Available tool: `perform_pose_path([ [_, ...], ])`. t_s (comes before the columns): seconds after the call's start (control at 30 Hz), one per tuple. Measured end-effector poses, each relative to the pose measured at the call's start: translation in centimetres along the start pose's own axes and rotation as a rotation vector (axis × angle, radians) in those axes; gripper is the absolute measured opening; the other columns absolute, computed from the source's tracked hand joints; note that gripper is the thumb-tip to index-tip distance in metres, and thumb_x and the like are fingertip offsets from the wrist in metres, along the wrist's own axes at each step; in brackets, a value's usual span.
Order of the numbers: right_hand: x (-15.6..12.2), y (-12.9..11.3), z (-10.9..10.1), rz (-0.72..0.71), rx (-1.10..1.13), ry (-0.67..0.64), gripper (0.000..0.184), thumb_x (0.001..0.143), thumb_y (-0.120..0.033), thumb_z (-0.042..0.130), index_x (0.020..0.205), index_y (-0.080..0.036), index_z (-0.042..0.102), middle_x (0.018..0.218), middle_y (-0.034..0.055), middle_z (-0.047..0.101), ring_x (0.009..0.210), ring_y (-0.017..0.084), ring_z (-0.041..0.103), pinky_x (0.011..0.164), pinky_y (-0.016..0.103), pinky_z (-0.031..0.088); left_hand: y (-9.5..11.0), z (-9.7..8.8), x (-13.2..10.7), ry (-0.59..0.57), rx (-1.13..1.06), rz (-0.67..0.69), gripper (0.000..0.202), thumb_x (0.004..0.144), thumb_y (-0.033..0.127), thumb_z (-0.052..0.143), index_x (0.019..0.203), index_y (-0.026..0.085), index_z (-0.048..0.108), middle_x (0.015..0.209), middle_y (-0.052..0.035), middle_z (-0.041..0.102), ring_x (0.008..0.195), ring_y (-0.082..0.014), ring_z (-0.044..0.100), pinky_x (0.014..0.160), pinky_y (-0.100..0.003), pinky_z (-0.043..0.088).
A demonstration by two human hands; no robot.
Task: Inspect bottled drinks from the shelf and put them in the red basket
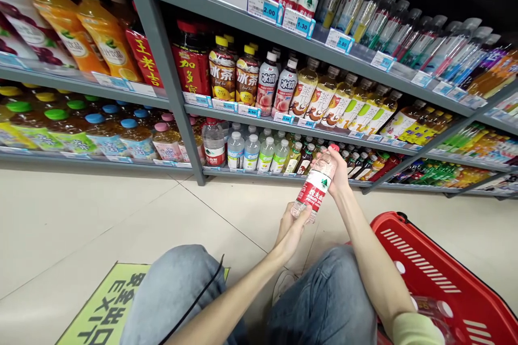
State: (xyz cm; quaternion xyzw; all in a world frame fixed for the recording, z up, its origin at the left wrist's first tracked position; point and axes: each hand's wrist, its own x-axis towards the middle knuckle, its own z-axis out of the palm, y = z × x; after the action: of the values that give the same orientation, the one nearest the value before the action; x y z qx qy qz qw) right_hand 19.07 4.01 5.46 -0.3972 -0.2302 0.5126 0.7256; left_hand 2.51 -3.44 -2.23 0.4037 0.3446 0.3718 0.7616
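Lower right, nearest us: red plastic shopping basket. At frame centre we hold the small clear plastic water bottle with a red label, tilted; left hand clamped round its base, right hand closed over the capped neck.

Risk: the smooth wall may slip and drop to the pale glossy tiled floor.

Beyond: grey metal shelving packed with drinks.

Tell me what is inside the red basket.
One clear bottle lies inside the red basket. The right forearm covers part of the inside, and the frame cuts off the rest.
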Motion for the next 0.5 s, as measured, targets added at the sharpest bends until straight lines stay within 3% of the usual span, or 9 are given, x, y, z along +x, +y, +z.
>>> perform_pose_path([
  [0.1,0.0,0.2,-0.1,0.015,0.014,-0.004,0.024,0.069,-0.034,0.076,0.071,-0.020,0.056,0.066,-0.0028,0.064,0.057,0.014,0.065,0.060,0.028,0.059,-0.2,-0.3,0.2,-0.086,-0.045,-0.037,0.052,0.083,0.065,0.060,0.102,0.018,0.048,0.071,0.0000,0.066,0.035,-0.0024,0.019,0.039,-0.021,0.011],
  [0.3,0.4,0.8,-0.2,-0.015,0.031,0.153,0.021,0.068,-0.031,0.072,0.066,-0.021,0.053,0.062,-0.0042,0.062,0.052,0.014,0.062,0.053,0.027,0.055,0.1,-0.8,1.0,-0.058,-0.091,-0.066,0.050,0.083,0.064,0.059,0.103,0.019,0.048,0.066,0.0031,0.062,0.037,-0.0028,0.017,0.039,-0.020,0.011],
  [0.4,-0.1,0.8,0.2,-0.057,0.046,0.144,0.021,0.068,-0.031,0.074,0.069,-0.020,0.056,0.063,-0.0042,0.064,0.054,0.014,0.064,0.056,0.028,0.056,-0.1,-0.8,1.3,0.013,-0.003,-0.011,0.057,0.081,0.072,0.056,0.101,0.019,0.048,0.066,0.0032,0.061,0.037,-0.0042,0.024,0.039,-0.020,0.015],
  [0.5,-0.6,0.9,0.4,-0.088,0.046,0.178,0.022,0.067,-0.031,0.076,0.076,-0.020,0.060,0.068,-0.0032,0.068,0.059,0.016,0.067,0.062,0.029,0.058,0.2,-1.1,1.5,0.069,0.177,0.058,0.064,0.078,0.078,0.055,0.099,0.018,0.050,0.071,-0.0002,0.063,0.043,-0.0086,0.041,0.040,-0.022,0.029],
])
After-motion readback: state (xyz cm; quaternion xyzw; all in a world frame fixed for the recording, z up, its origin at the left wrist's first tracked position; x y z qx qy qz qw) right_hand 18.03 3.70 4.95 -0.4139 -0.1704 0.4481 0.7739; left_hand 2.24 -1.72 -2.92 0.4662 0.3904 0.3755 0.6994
